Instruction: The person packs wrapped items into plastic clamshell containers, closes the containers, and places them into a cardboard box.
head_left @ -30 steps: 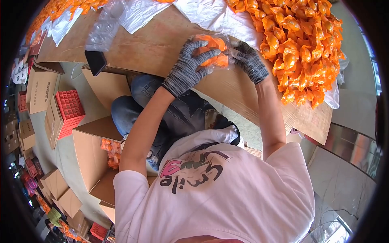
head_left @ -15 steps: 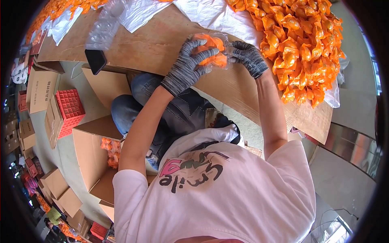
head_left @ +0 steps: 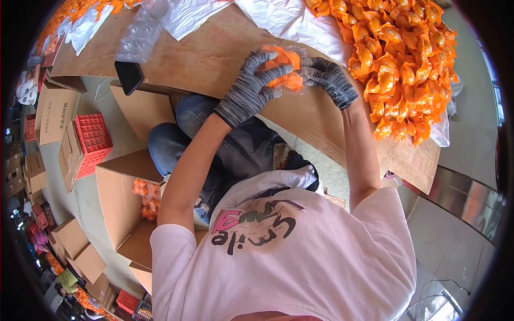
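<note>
Both my hands wear grey knitted gloves and are over the cardboard-covered table. My left hand [head_left: 250, 80] is wrapped around a clear plastic pack [head_left: 289, 70] filled with orange-wrapped pieces, its fingers spread across the top. On the pack's other side, my right hand [head_left: 330, 80] has its fingertips closed at the clear plastic edge. The fingers partly cover the pack, so how its lid sits cannot be made out. To the right of my right hand lies a large heap of orange-wrapped round pieces [head_left: 401, 64].
A stack of clear plastic trays [head_left: 140, 35] and a black phone [head_left: 128, 77] lie on the table [head_left: 198, 59] at left. White sheeting [head_left: 289, 20] runs along the back. Below left stands an open carton [head_left: 115, 203] holding orange packs [head_left: 147, 198], near a red crate [head_left: 92, 140].
My right fingers have shifted slightly along the pack's right edge. The left hand keeps its hold, and the whole view has moved a little.
</note>
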Demonstrator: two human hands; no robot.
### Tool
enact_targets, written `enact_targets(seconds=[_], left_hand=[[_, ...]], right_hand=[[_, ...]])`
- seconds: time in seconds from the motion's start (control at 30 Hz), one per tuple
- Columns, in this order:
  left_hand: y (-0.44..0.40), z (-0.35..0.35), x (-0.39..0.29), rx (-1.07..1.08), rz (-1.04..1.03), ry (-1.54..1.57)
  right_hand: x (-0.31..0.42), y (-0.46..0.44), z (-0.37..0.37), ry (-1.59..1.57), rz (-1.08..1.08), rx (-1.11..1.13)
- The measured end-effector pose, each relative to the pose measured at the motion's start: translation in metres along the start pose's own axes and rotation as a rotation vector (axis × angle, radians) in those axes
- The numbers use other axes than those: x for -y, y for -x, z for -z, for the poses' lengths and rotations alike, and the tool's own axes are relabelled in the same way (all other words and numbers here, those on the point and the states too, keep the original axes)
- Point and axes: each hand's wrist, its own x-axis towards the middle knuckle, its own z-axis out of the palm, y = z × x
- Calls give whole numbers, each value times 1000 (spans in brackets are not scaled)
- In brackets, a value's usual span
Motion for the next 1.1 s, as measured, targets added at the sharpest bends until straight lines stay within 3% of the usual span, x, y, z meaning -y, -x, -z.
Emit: enact_targets(seconds=[0.2,0.27,0.43,0.5,0.53,0.6,0.7,0.87,0.93,1.1], left_hand=[[1,-1,2,-4,-4,47],[1,0,3,11,-22,27],[-1,6,-3,14,-7,29],[-1,8,-5,46,3,25],[0,9,-6,40,15,20],[0,9,-4,66,0,-45],[-2,9,-4,47,-19,10],[-3,13,-3,31,3,115],[-5,19,3,19,51,223],[-8,21,3,36,103,316]], right_hand=[[0,-2,-11,-151,-40,-160],[-9,-6,-12,-173,45,-172],[-22,12,-27,51,122,-288],[-27,37,-46,62,551,-470],[-21,46,-43,708,862,-521],[-19,59,-60,710,819,-435],[-9,54,-78,1038,855,-409],[-23,36,-74,1022,871,-432],[-16,34,-76,840,893,-432],[-21,29,-74,725,834,-450]])
